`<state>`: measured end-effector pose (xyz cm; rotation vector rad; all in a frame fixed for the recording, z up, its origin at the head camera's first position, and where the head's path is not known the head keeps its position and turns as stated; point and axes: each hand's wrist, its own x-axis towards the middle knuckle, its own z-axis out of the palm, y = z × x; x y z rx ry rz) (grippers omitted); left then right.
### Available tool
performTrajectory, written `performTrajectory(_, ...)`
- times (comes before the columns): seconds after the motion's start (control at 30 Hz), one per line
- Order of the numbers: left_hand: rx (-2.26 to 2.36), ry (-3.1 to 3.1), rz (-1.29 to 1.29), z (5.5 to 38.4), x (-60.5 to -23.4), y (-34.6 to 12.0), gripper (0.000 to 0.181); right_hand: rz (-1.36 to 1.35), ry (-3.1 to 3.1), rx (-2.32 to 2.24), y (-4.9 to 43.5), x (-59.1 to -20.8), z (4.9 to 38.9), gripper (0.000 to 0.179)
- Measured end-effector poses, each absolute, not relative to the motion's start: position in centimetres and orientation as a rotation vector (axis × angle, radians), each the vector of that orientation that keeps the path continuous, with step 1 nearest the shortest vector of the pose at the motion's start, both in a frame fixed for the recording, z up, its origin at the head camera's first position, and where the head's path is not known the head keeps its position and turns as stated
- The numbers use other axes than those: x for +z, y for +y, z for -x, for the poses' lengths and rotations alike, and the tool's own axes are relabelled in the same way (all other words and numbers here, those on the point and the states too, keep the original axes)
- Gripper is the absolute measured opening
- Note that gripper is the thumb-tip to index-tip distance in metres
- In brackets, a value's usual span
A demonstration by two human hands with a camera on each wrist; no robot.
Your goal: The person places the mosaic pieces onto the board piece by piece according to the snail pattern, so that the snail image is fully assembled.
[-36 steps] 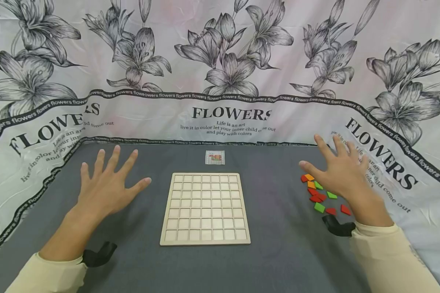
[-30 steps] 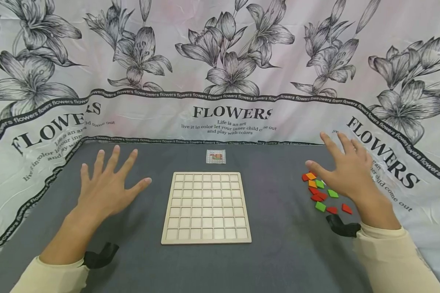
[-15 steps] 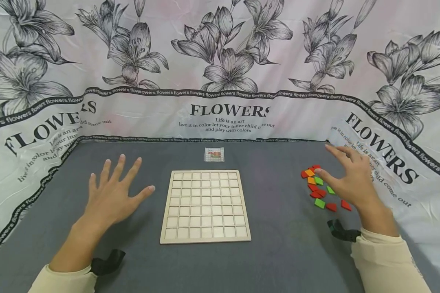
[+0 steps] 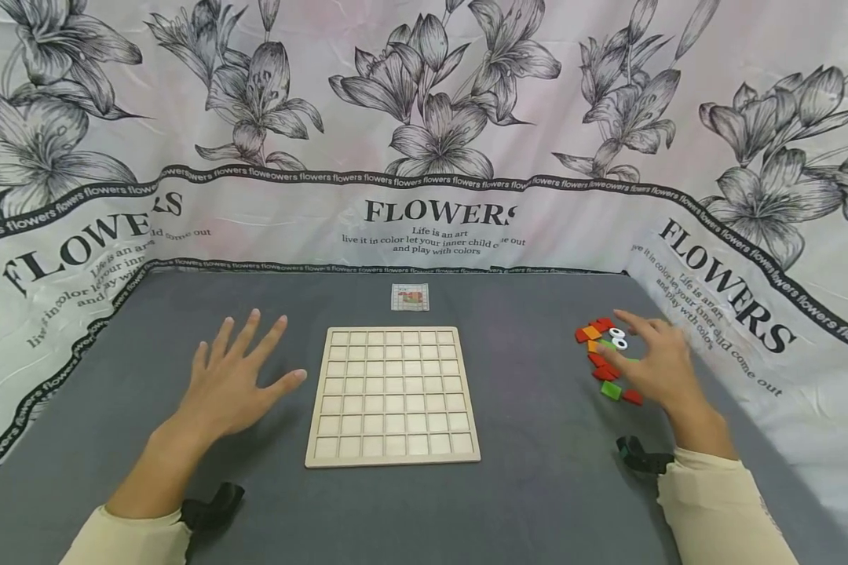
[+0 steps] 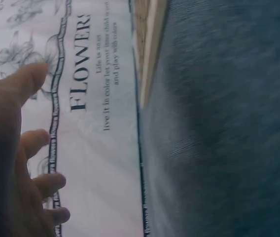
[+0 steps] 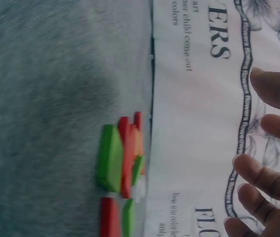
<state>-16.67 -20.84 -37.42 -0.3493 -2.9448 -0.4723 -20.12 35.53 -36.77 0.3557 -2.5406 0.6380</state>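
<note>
My left hand (image 4: pixel 229 384) hovers over the cloth left of the board, fingers spread and holding nothing. In the left wrist view its fingers stand apart, with the edge of the board (image 5: pixel 152 49) near the top. At the right, my right hand (image 4: pixel 660 365) hangs over a cluster of flat coloured pieces, thumb and index finger apart. The cluster has red pieces (image 4: pixel 632 398), orange pieces (image 4: pixel 590 333), green pieces (image 4: pixel 611 391) and two white rings (image 4: pixel 619 344). My hand hides part of it. In the right wrist view, the green piece (image 6: pixel 110 158) lies well apart from the fingers.
A pale wooden grid board (image 4: pixel 393 404) with bare cells lies mid-table on the grey cloth (image 4: pixel 537 486). Behind it is a small picture card (image 4: pixel 410 297). A flower-printed white sheet (image 4: pixel 290 224) rises at the back and both sides.
My right hand has come down and toward the pieces, its fingers less spread; the white rings now show. My left hand has shifted slightly right and lower. The view has tilted a little.
</note>
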Motion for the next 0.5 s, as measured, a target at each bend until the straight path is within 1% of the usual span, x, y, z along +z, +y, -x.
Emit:
performTrajectory(0.17,-0.514,-2.967,0.435,16.9,-38.6,-20.5,0.084,-0.314,-2.631,0.621,35.9,-37.8,20.5,0.05)
performTrajectory(0.5,-0.666,-2.969,0.498,16.6,-39.9,-20.1,0.083,-0.278,-2.757,0.574,37.7,-39.4,20.6,0.041)
